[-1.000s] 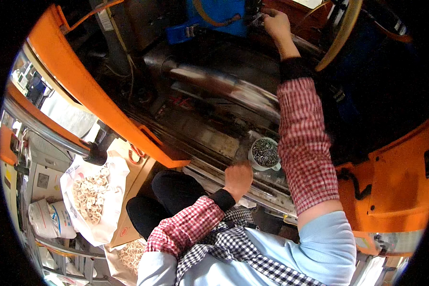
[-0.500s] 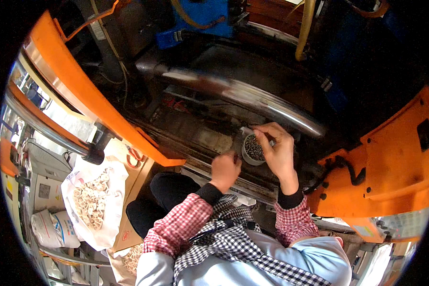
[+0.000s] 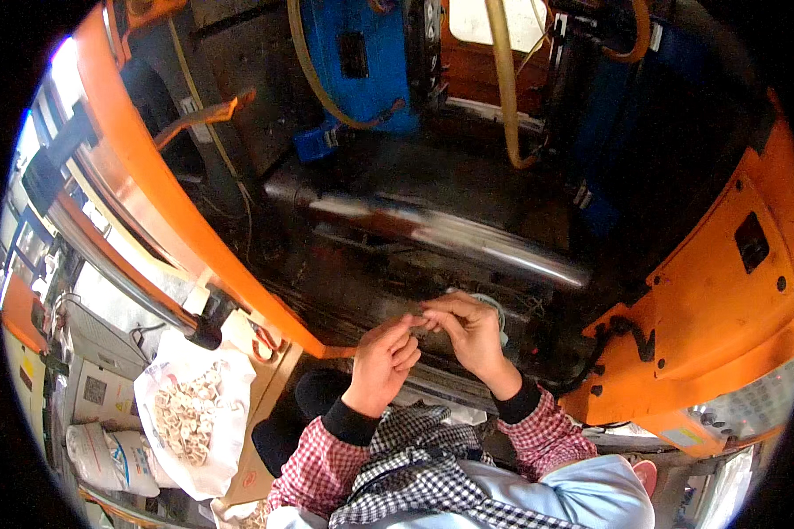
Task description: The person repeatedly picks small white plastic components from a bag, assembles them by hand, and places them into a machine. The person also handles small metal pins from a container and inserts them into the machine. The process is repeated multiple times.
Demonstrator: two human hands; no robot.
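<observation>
My left hand [image 3: 383,360] and my right hand [image 3: 473,333] meet at their fingertips in front of the machine. Both are closed in a pinch, and whatever sits between the fingers is too small to make out. Just behind my right hand stands a pale cup [image 3: 503,323], mostly covered by that hand, so its contents are hidden. Beyond the hands a shiny metal bar [image 3: 494,243] runs across the machine.
Orange machine panels flank me on the left [image 3: 181,225] and right [image 3: 723,300]. At lower left, a white bag [image 3: 236,388] full of small beige parts [image 3: 185,414] rests on a cardboard box [image 3: 260,423]. Blue machine parts [image 3: 370,53] and hoses [image 3: 503,88] stand at the back.
My right hand has come away from the cup of small dark pieces, and my left hand has moved up to meet it. The view has tilted up, showing more of the machine's back.
</observation>
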